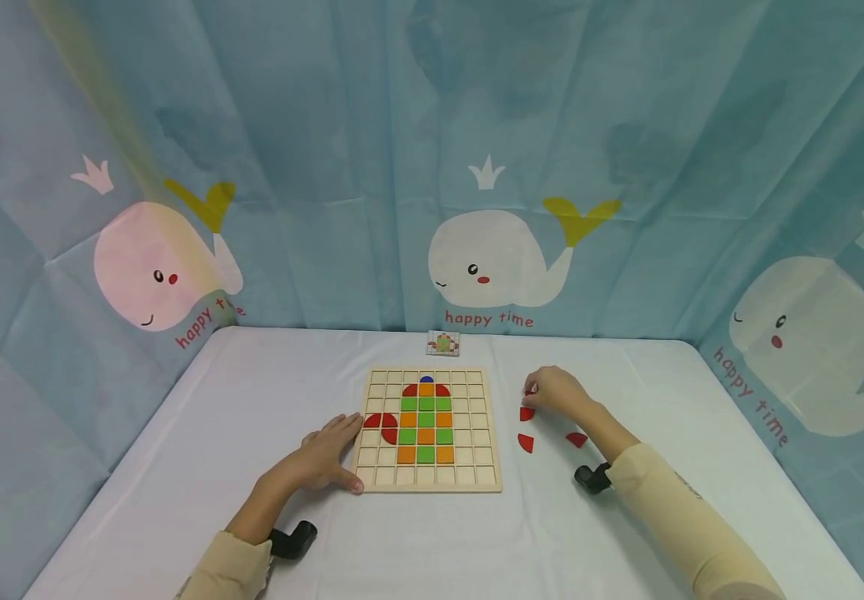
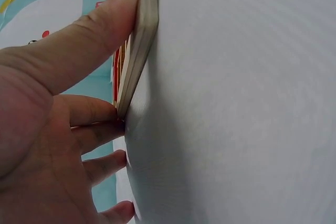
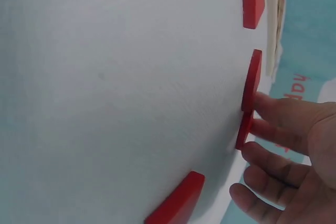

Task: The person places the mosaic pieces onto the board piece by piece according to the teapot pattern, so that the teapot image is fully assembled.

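Observation:
My left hand (image 1: pixel 324 454) rests at the left edge of a square wooden grid board (image 1: pixel 476 477). Its thumb (image 2: pixel 102 32) lies on the near corner, while the fingers spread along the side. Green, orange and red pieces fill a tower shape on the board, topped by a blue piece (image 1: pixel 427 380). Left of the tower sit red quarter-circle pieces (image 1: pixel 389 436). To the right of the board, my right hand (image 1: pixel 557 390) pinches a red quarter-circle piece (image 3: pixel 243 130) at its fingertips. Another red piece (image 3: pixel 252 80) overlaps it beside the thumb.
Two more loose red quarter-circles (image 1: pixel 525 443) (image 1: pixel 577 439) lie on the white table, nearer my right wrist. A small picture card (image 1: pixel 443 343) lies behind the board. A blue curtain (image 1: pixel 342 167) with whale prints borders the table's back and sides.

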`<action>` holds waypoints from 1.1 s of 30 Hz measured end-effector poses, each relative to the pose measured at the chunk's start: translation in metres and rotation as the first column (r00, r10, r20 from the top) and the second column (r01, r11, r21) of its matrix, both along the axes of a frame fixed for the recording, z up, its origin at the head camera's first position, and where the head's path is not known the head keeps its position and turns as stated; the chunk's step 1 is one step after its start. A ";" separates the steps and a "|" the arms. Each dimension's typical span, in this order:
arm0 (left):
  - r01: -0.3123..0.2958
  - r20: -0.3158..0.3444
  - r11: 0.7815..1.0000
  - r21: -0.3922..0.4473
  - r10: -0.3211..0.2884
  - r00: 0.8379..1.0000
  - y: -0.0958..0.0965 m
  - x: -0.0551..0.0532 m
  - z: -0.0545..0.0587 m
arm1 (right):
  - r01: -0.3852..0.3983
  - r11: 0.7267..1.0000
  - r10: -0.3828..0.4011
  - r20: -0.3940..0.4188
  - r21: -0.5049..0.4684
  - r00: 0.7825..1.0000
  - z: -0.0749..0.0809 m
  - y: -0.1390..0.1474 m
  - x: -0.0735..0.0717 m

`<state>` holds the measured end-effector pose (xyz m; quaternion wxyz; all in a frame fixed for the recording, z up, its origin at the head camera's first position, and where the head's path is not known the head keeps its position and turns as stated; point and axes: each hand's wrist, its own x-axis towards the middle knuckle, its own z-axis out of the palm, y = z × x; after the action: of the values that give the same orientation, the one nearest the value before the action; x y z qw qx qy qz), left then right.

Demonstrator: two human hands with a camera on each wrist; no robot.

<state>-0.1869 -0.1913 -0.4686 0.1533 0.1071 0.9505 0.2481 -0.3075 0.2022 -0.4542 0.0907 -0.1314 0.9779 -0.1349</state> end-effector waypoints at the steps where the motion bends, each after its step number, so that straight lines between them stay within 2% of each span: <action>1: -0.001 0.001 1.000 0.001 0.001 1.000 0.000 0.000 0.000 | -0.002 1.000 0.002 0.006 -0.002 1.000 0.000 0.000 0.000; 5: -0.005 -0.001 1.000 0.004 0.005 1.000 0.001 0.000 0.001 | -0.013 1.000 0.013 0.030 -0.004 0.999 0.004 0.001 -0.001; 8: -0.005 -0.001 1.000 0.005 0.005 1.000 0.001 -0.001 0.001 | -0.004 1.000 0.004 0.016 -0.002 1.000 0.004 0.002 -0.002; 16: -0.007 -0.003 1.000 -0.003 0.007 1.000 0.000 0.000 -0.002 | 0.103 0.994 -0.102 -0.009 0.034 0.995 -0.001 0.003 0.002; 23: -0.014 -0.003 1.000 -0.002 0.014 1.000 0.001 0.000 -0.001 | 0.080 0.997 -0.079 -0.050 0.016 0.996 -0.004 0.001 0.003; 33: -0.008 -0.007 1.000 -0.001 0.008 1.000 0.001 0.000 -0.001 | 0.067 0.998 -0.068 -0.048 -0.018 0.997 -0.005 0.003 0.004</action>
<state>-0.1870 -0.1908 -0.4697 0.1492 0.1041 0.9515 0.2480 -0.3034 0.2048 -0.4588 0.0612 -0.1023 0.9826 -0.1425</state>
